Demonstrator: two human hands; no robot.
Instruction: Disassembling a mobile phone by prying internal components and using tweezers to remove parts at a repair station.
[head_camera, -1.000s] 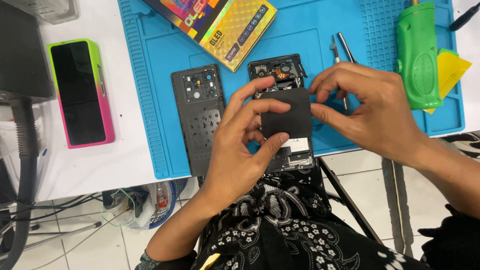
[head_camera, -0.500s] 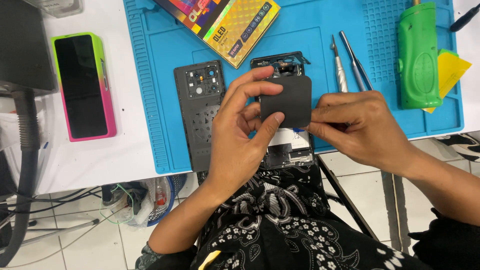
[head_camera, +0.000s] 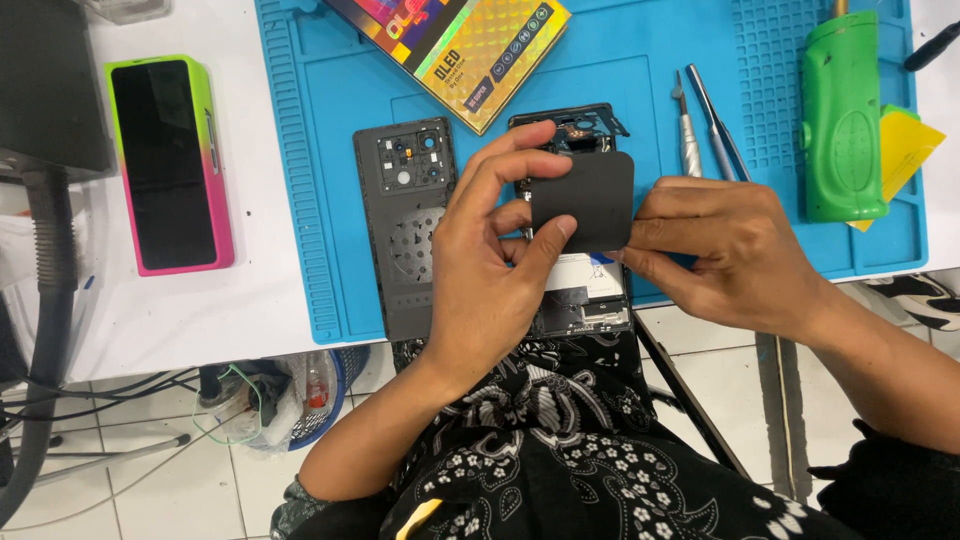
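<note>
- Black, thin and rounded at the corners, the flat sheet-like pad (head_camera: 585, 198) sits pinched between both our hands, above the opened phone body (head_camera: 580, 290) on the blue silicone work mat (head_camera: 300, 200).
- Our left hand (head_camera: 490, 260) grips the pad's left edge, thumb below, fingers curled over the top.
- Our right hand (head_camera: 735, 250) pinches its right edge.
- Just left lies the dark grey back cover with camera holes (head_camera: 405, 215).
- Two metal tools (head_camera: 700, 125) and a green plastic tool (head_camera: 842, 115) rest to the right.
</note>
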